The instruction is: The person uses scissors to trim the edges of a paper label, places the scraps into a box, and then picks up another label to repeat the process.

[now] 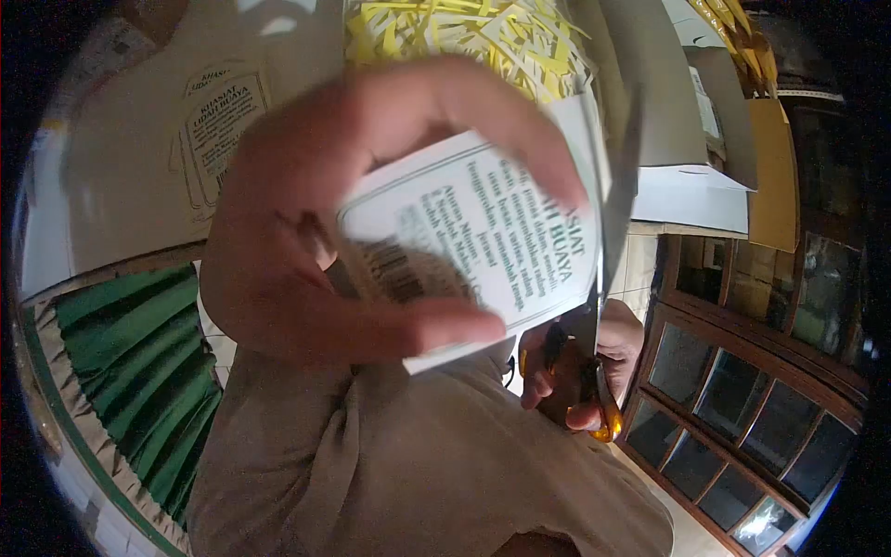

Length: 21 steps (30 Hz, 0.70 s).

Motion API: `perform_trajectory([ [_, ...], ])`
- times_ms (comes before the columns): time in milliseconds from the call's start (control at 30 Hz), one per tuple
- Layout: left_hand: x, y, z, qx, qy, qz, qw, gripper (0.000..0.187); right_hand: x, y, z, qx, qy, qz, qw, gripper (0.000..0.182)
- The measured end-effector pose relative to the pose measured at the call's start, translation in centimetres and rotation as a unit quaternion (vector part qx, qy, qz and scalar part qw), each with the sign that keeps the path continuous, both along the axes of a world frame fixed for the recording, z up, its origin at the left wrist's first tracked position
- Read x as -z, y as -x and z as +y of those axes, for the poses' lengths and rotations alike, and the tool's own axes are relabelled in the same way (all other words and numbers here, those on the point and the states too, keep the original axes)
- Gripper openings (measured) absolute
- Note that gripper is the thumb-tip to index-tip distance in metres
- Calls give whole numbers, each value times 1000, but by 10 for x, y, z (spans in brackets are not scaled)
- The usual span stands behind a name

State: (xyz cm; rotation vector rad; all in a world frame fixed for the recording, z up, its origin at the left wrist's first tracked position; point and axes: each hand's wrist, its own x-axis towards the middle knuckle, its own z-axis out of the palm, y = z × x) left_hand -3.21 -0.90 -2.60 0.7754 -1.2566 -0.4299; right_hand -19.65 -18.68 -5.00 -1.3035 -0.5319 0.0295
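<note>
Close to the camera, my left hand (269,204) is closed around a stack of white paper labels (492,223). The top label carries green print, a barcode and a green border, and is turned on its side. My right hand (620,345) grips a pair of scissors (620,223) by orange-and-black handles, lower right of the labels. Its blades point upward along the labels' right edge, one blade standing out to the right and the other mostly hidden by the paper. The left fingers curl over the label's top while the thumb presses its lower side.
Yellow and white paper strips (464,32) fill a container at the top. A brown sheet printed with a label design (223,121) lies at left, above a green pleated cloth (139,371). Cardboard boxes (770,176) stand at right, by a wooden glass-paned cabinet (742,399).
</note>
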Motion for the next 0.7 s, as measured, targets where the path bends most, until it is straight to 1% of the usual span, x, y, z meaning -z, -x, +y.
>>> perform_trajectory([
  [33,-10,5,3,-65,-52,97,992,67,2,3,5,39,-64,36,997,74],
  [67,-22,10,6,-128,-102,192,968,77,2,5,9,79,-128,70,986,71],
  [100,-28,13,8,-188,-150,284,928,87,-3,5,14,80,-125,65,987,71],
  [133,-26,14,7,-220,-138,299,918,88,-9,5,19,109,-154,104,976,68],
  [167,-20,16,5,-245,-92,291,920,90,-14,5,23,137,-184,143,963,65],
  [200,-11,20,4,-267,-34,277,922,91,-16,5,24,156,-157,125,967,63],
  [233,-1,24,1,-282,35,257,924,93,-14,2,30,157,-155,118,968,63],
  [300,13,33,-8,-289,156,221,918,96,-8,-3,42,219,-220,70,948,64],
  [333,17,38,-17,-281,209,211,913,97,-10,3,40,189,-228,110,949,64],
  [367,20,40,-28,-271,249,204,907,99,-6,-2,39,188,-226,104,950,64],
  [400,19,39,-35,-269,254,200,907,99,-2,-13,40,180,-196,14,964,64],
  [433,17,38,-44,-215,252,158,930,92,0,-20,41,169,-164,-76,969,65],
  [467,15,37,-47,-160,247,115,949,86,-1,-19,43,167,-162,-80,969,65],
  [500,15,37,-48,-126,235,80,960,82,-2,-14,46,188,-130,-48,972,66],
  [533,12,37,-47,-114,224,59,966,78,-3,-8,49,209,-98,-16,973,68],
  [567,10,34,-44,-107,209,38,971,74,-4,-7,51,229,-66,18,971,70],
  [600,9,32,-40,-108,194,26,975,69,-6,-7,49,227,-67,17,972,70],
  [700,6,27,-31,-161,144,10,976,57,-24,-15,44,193,72,36,978,68],
])
